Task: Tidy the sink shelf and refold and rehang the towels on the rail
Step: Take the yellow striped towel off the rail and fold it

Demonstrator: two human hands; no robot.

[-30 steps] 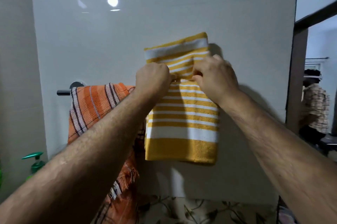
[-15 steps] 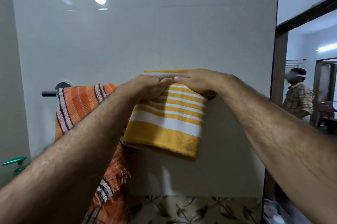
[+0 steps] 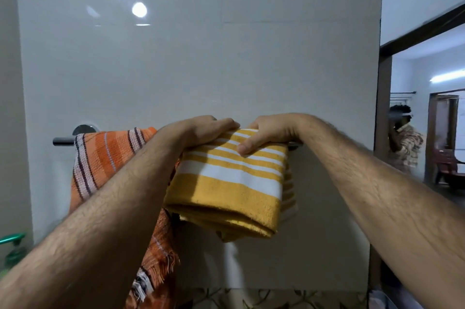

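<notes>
Towels, two, hang on one rail: I see my left hand and right hand gripping the yellow towel beside the orange towel, against a white tiled wall.

A folded yellow towel with white stripes hangs over the rail at the centre of the frame — thick, several layers, its lower edge jutting toward the camera. Just left of it, an orange towel with dark and pale stripes drapes over the same rail, its frayed fringe trailing down to the bottom edge — the dark rail's end shows at left.
</notes>
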